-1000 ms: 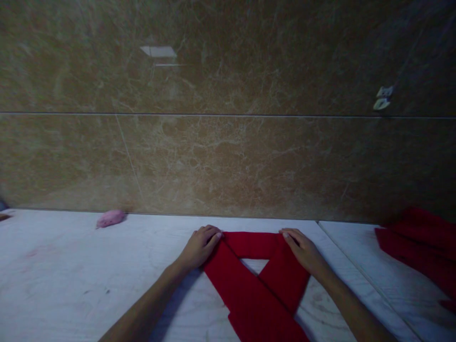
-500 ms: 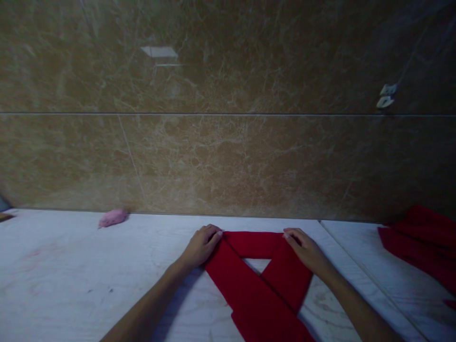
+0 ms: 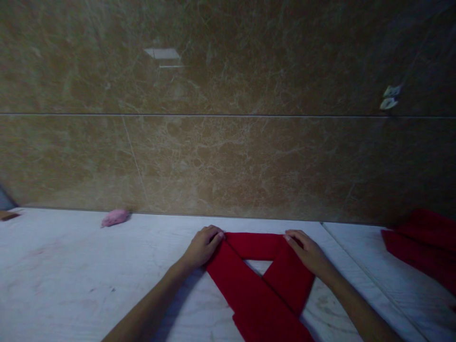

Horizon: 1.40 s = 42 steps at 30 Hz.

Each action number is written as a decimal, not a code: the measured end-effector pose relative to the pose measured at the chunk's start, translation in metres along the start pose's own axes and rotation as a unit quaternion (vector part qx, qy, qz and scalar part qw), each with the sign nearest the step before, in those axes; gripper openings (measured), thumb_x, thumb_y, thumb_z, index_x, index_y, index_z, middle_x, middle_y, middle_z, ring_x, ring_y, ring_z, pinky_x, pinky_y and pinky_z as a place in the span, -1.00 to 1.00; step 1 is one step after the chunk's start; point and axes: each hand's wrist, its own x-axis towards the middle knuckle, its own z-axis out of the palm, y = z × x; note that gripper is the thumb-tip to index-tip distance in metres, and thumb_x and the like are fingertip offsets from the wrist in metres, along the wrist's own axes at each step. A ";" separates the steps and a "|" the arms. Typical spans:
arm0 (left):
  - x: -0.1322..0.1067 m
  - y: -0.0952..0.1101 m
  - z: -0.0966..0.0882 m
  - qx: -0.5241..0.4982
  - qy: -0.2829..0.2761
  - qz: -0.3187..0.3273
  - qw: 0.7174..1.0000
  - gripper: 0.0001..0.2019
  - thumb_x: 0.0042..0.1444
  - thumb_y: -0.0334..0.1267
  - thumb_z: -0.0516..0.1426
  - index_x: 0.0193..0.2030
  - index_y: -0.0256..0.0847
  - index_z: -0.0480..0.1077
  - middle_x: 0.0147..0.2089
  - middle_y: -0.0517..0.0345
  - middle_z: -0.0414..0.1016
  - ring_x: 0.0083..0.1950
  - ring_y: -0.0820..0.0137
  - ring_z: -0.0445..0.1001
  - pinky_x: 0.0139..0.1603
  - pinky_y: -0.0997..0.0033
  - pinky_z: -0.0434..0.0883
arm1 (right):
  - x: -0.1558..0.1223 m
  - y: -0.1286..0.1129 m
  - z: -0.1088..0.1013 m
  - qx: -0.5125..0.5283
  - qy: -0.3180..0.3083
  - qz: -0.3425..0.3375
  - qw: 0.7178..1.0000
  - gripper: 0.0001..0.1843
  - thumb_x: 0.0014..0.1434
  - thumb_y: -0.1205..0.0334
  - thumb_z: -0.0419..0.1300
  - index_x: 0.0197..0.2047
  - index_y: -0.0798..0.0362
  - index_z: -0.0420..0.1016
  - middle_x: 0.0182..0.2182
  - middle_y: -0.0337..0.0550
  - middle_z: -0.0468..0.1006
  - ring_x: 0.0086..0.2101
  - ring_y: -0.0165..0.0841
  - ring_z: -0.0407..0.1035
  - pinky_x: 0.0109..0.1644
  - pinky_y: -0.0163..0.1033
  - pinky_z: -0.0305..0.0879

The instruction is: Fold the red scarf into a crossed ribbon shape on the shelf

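A red cloth (image 3: 254,289) lies folded on the white table (image 3: 71,270). Its two bands cross and leave a small triangle of bare table in the middle. My left hand (image 3: 203,247) presses on the cloth's far left corner, fingers bent and close together. My right hand (image 3: 308,251) lies on the far right corner, fingers stretched over the fold. Both forearms reach in from the bottom edge.
A brown marble wall (image 3: 228,118) rises right behind the table. A small pink lump (image 3: 114,217) lies at the wall's foot on the left. More red cloth (image 3: 423,242) is piled at the far right. A seam (image 3: 359,275) divides the tabletop there.
Both hands stay on the cloth's far corners. Only the view has drifted slightly.
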 end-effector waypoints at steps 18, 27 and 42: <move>0.001 -0.002 0.002 -0.023 0.004 -0.004 1.000 -0.60 0.32 0.00 -0.06 -0.17 -0.16 0.52 -0.09 -0.04 0.60 -0.01 0.15 0.50 0.11 0.14 0.35 | 0.000 0.006 0.001 0.022 0.009 -0.012 1.000 -0.52 0.28 -0.24 0.03 -0.21 -0.05 0.57 -0.16 -0.01 0.60 -0.07 -0.13 0.48 0.16 0.00 0.38; 0.000 0.003 -0.001 -0.024 0.000 -0.004 1.000 -0.59 0.31 0.02 -0.05 -0.15 -0.16 0.54 -0.07 -0.03 0.60 0.00 0.14 0.51 0.14 0.11 0.37 | -0.001 0.004 0.001 0.018 0.009 -0.021 1.000 -0.51 0.34 -0.17 -0.04 -0.22 -0.05 0.59 -0.15 -0.02 0.61 -0.05 -0.15 0.47 0.18 0.01 0.37; 0.004 -0.009 0.001 -0.197 0.079 -0.074 0.974 -0.57 0.17 0.17 0.06 -0.12 -0.13 0.49 -0.07 0.00 0.61 0.00 0.13 0.54 0.14 0.10 0.40 | -0.002 0.002 -0.003 0.015 -0.001 0.007 1.000 -0.48 0.32 -0.22 -0.04 -0.09 -0.04 0.58 -0.07 -0.01 0.62 0.01 -0.14 0.46 0.23 0.01 0.34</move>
